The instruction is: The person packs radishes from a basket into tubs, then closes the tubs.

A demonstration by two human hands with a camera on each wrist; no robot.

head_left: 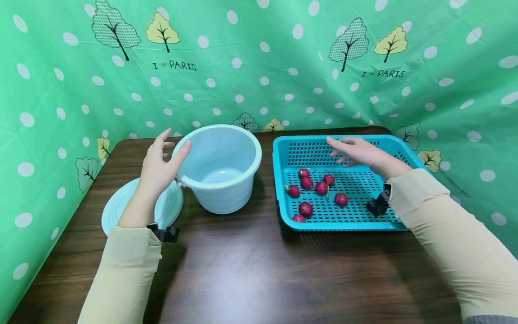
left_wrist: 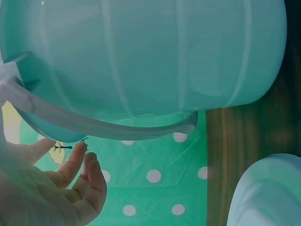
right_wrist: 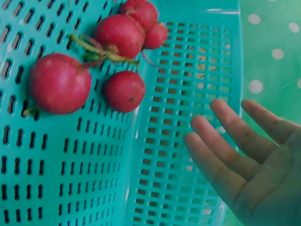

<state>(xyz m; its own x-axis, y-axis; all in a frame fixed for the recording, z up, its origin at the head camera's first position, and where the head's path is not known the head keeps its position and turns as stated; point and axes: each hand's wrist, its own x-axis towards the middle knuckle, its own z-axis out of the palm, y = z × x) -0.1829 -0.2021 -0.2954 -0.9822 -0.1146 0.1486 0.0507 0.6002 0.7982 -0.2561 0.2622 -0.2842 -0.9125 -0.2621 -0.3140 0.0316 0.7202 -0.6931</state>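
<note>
My left hand (head_left: 157,167) is raised at the left side of a light blue plastic bucket (head_left: 222,198), its fingers spread and thumb overlapping the rim. In the left wrist view that hand holds nothing, and the bucket's pale handle (left_wrist: 136,131) hangs beside the fingers. The bucket stands upright, with no contents seen inside. My right hand (head_left: 360,152) hovers over the back of a turquoise perforated basket (head_left: 344,225), fingers extended and holding nothing. Several red radishes lie in the basket, mostly toward its left; one radish (head_left: 341,199) sits nearer the middle. In the right wrist view, another radish (right_wrist: 60,84) has a short stem.
A round light blue lid (head_left: 115,208) lies on the dark wood table (head_left: 243,270) left of the bucket, partly hidden by my left forearm. Behind the table hangs a green dotted cloth (head_left: 263,54) with printed trees.
</note>
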